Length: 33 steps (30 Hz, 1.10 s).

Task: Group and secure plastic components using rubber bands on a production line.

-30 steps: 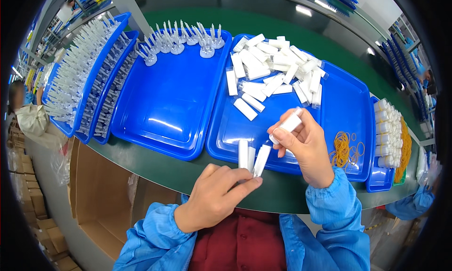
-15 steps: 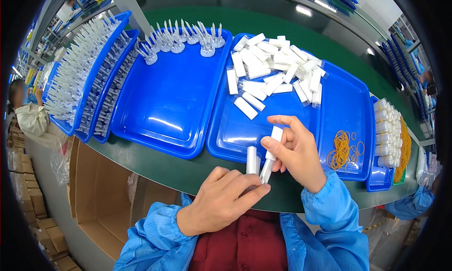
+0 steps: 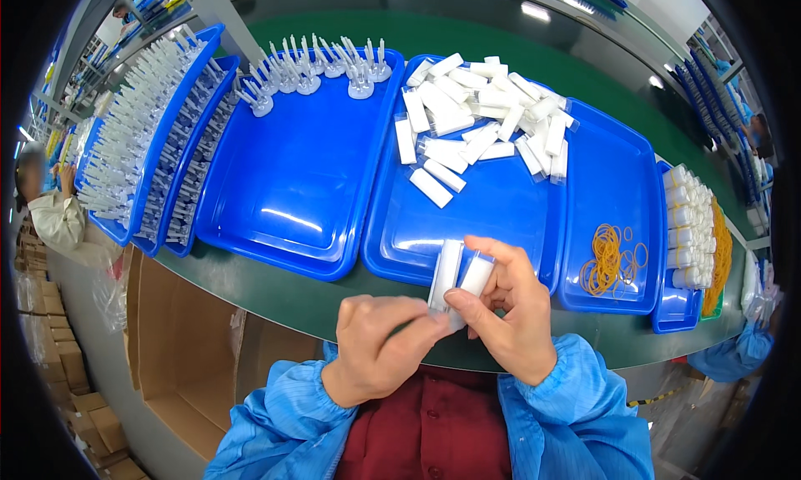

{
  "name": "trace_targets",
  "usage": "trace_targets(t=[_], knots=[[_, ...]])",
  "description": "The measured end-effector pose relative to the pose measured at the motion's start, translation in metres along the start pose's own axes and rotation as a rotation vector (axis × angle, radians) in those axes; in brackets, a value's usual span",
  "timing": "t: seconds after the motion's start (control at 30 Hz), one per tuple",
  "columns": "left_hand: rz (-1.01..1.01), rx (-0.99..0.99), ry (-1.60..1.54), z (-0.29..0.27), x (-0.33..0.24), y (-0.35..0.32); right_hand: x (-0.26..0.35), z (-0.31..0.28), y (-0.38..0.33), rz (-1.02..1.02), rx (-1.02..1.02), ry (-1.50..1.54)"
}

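Over the table's near edge, my right hand (image 3: 511, 313) is closed round a white piece in a clear sleeve (image 3: 476, 276), its thumb pressed on the front. A second white sleeved piece (image 3: 448, 267) stands upright just left of it, close to the right index fingertip. My left hand (image 3: 375, 346) has curled fingers, smeared by motion, with the tips at the lower ends of both pieces. What those fingertips pinch is hidden. Beyond the hands, a blue tray (image 3: 409, 246) carries a heap of similar white sleeved pieces (image 3: 450, 104).
Left of centre, a blue tray (image 3: 284, 179) has clear stemmed parts (image 3: 360, 83) along its far side. Tilted trays (image 3: 150, 146) packed with such parts stand further left. Rubber bands (image 3: 605, 263) lie in the right tray (image 3: 613, 163), beside banded white bundles (image 3: 686, 229). A cardboard box (image 3: 179, 338) stands below.
Both hands have drawn slightly left. The right hand's piece has come down beside the other piece, so the two now stand side by side. The left fingers have shifted at the lower ends.
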<state>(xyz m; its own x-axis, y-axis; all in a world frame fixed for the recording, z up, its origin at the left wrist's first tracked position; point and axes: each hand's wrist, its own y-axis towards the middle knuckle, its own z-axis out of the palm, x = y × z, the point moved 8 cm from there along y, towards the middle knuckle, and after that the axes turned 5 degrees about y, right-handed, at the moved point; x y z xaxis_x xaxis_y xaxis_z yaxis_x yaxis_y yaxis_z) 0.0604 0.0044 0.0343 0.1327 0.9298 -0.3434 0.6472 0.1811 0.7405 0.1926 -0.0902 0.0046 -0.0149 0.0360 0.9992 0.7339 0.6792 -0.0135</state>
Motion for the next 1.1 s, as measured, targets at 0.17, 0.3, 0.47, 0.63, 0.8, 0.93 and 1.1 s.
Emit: trace_targets(t=[0.17, 0.3, 0.47, 0.63, 0.8, 0.93, 1.1], knots=[[-0.618, 0.212, -0.85, 0.032, 0.031, 0.0, 0.021, -0.006, -0.002, -0.13, 0.018, -0.166], [-1.243, 0.818, -1.43, 0.077, 0.012, -0.038, 0.03, 0.004, -0.008, -0.414, 0.208, -0.539], [-1.159, 0.755, -1.387, 0.08, -0.003, -0.023, 0.052, 0.012, -0.025, -0.63, 0.228, -0.717], [-1.356, 0.778, -1.632, 0.092, -0.016, -0.044, 0.042, -0.003, -0.037, -0.682, 0.194, -0.809], [-1.262, 0.785, -1.289, 0.1, -0.019, -0.043, 0.031, -0.037, -0.042, -0.465, 0.25, -0.561], [-1.167, 0.672, -0.991, 0.089, 0.0, -0.033, 0.019, -0.159, -0.031, -0.27, -0.315, -0.575], [-1.031, 0.69, -0.832, 0.095, 0.003, -0.021, 0.012, -0.252, -0.024, -0.366, -0.435, -1.319]])
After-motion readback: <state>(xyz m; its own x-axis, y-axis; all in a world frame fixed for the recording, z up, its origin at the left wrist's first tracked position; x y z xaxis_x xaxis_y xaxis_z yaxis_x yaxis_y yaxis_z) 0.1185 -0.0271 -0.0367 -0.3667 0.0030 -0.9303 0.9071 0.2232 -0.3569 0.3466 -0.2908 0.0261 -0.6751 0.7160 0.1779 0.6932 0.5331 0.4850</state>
